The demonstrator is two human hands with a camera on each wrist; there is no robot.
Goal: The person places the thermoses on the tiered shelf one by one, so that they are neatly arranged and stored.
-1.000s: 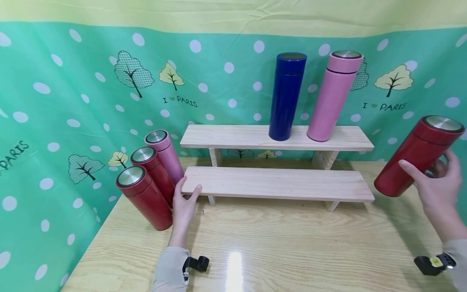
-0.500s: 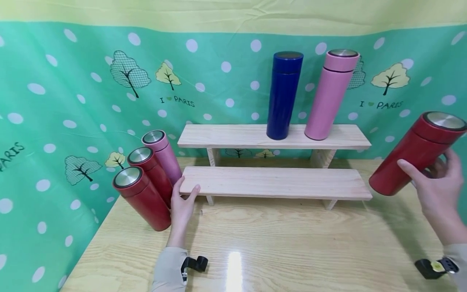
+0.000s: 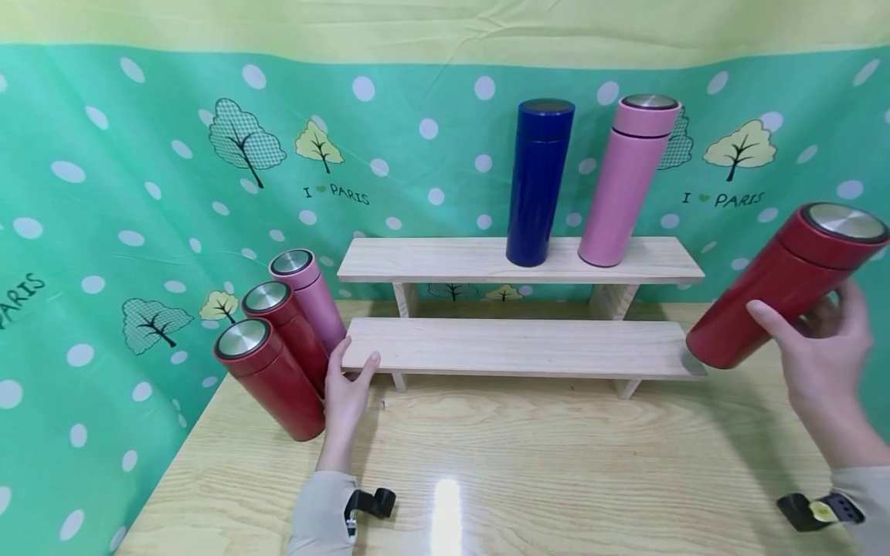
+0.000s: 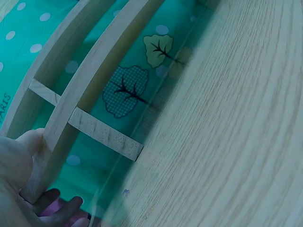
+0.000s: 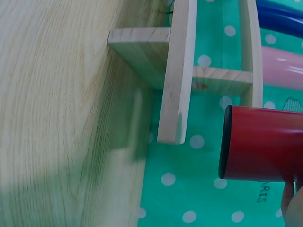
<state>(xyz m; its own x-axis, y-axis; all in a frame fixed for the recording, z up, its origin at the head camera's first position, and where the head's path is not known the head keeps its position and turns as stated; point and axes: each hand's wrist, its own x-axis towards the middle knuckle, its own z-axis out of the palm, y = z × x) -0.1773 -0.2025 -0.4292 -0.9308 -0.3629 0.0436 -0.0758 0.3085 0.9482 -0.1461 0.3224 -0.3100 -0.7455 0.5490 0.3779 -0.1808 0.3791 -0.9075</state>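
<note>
Right hand (image 3: 827,347) grips a red bottle (image 3: 782,282) at right of frame, thumb and fingers around its body; bottle off the desk (image 3: 556,463), top toward upper right, base near but apart from the lower shelf's right end. Left hand (image 3: 345,394) pinches the left end of that lower shelf (image 3: 514,347), left of center, thumb above, fingers below. Just beside it, left of frame, standing on the desk: front red bottle (image 3: 278,386), middle red bottle (image 3: 299,332), rear pink bottle (image 3: 320,305). Upper shelf (image 3: 424,259), upper right: blue bottle (image 3: 538,185) and second pink bottle (image 3: 626,185), upright, apart. Green dotted cloth (image 3: 403,100) behind.
</note>
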